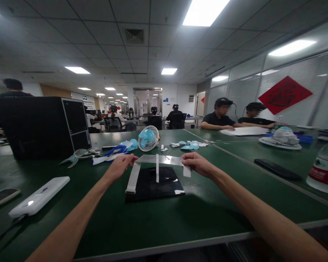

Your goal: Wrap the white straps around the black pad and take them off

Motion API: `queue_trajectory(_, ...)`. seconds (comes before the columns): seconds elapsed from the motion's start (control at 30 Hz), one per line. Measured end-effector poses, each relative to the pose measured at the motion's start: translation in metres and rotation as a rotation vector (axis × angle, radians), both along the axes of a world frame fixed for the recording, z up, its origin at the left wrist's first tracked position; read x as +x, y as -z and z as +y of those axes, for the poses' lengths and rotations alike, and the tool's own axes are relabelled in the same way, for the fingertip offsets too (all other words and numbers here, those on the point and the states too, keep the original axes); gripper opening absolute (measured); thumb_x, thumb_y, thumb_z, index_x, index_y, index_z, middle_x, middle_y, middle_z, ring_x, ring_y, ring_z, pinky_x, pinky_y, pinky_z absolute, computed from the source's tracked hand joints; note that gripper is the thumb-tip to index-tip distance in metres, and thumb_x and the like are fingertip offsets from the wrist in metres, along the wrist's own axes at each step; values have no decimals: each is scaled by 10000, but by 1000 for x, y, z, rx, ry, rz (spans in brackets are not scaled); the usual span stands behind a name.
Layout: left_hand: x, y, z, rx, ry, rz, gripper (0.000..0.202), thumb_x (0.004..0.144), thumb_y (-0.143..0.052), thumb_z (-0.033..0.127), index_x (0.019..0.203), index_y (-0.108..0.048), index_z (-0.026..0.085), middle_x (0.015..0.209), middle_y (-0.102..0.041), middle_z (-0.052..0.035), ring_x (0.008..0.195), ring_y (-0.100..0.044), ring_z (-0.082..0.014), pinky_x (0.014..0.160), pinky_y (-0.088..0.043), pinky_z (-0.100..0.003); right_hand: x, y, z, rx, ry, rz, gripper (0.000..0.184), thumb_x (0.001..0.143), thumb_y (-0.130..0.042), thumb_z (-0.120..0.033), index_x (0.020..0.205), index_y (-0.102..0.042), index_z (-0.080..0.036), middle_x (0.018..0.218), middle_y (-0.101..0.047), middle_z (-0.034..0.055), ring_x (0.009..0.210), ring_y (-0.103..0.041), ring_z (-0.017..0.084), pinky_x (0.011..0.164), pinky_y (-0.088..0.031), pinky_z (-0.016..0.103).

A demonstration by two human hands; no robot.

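Well apart, left hand (122, 164) and right hand (199, 163) gripping a clear sheet (147, 159) by its ends, pale strips (157, 171) hanging, near the far edge of a black panel (160, 191), green bench (112, 218) beneath, fan (147, 137) beyond.

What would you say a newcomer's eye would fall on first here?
Probably the red diamond against the blinds at right. Next, at centre, the left hand and right hand hold a clear sheet between them near a black panel, with a fan beyond. A black case stands at left on the table.
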State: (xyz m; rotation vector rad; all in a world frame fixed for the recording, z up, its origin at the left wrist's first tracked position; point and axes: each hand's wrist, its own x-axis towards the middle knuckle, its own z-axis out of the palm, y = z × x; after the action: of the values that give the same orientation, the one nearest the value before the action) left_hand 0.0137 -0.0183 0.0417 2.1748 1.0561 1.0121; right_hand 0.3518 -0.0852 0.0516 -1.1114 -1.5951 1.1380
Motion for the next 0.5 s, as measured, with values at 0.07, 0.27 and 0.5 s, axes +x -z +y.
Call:
queue_trajectory(0.07,6,-3,-10,1,5,36,551,840,-344,589,871,-670,145,718,-626,-16,647,-527,-142,554,-381,-244,-4,4,1,-11,-33,-21,192,677,-674,-268,785,-632,-115,626,-534,-22,500,-416,49,443,-277,188)
queue_trajectory(0.27,9,-2,-18,-182,44,-33,371,767,-530,503,793,-645,152,625,-538,38,557,-445,-93,502,-322,-216,-8,6,0,-53,-75,-19,208,696,-672,-263,835,-639,-112,670,-560,-13,530,-443,49,458,-291,178)
queue_trajectory(0.5,-1,9,-16,-636,260,32,333,676,-655,441,787,-630,128,604,-529,37,501,-438,-63,457,-305,-197,-6,16,0,-306,-130,-133,238,666,-705,-315,733,-604,-110,604,-541,-30,519,-470,61,479,-327,190)
